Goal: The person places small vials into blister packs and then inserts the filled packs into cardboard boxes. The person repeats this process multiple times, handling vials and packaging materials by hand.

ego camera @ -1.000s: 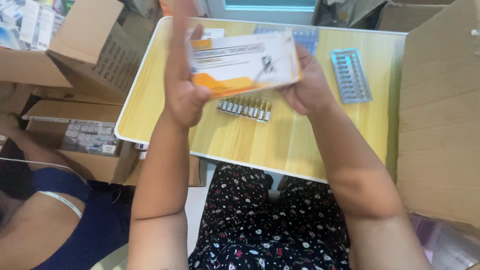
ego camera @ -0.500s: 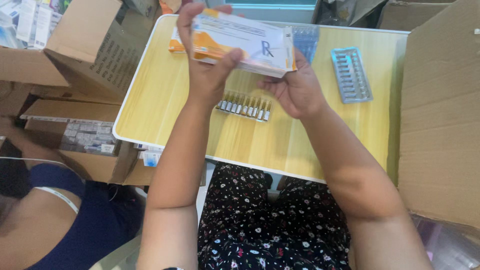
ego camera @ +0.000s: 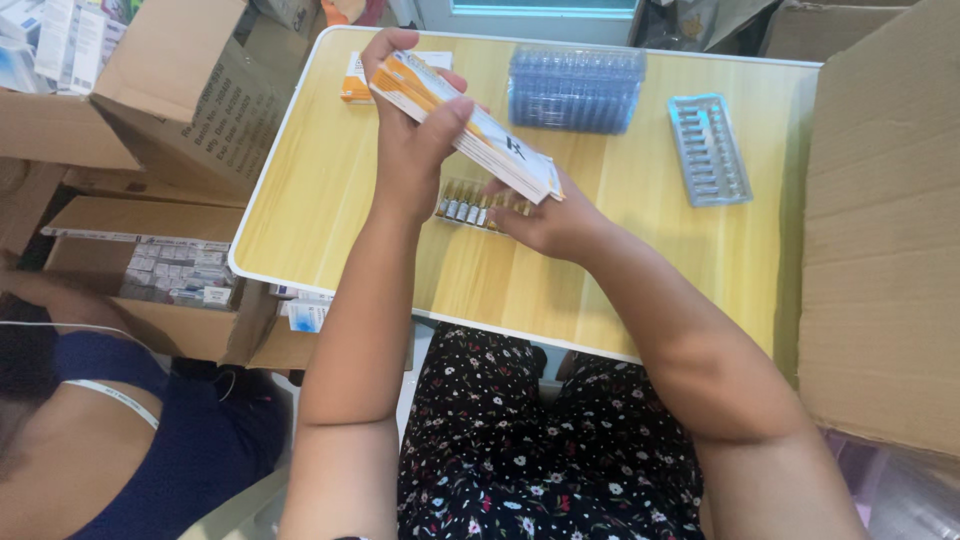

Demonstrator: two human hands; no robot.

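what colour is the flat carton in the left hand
White with orange bands, seen in the head view: the carton is held in the left hand.

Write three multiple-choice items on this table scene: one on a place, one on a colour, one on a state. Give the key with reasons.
1. Where does the row of small ampoules lie?
A. On the table under the hands
B. Inside the clear tray
C. On the floor

2. What colours is the flat carton?
A. Green and black
B. White and orange
C. All blue

3. How is the carton held?
A. Lying loose on the table
B. Left hand grips it; right hand at its lower end
C. Right hand alone

Key: 1 A, they rest on the yellow table below the hands; 2 B, white face with orange band; 3 B, left fingers wrap it in the air.
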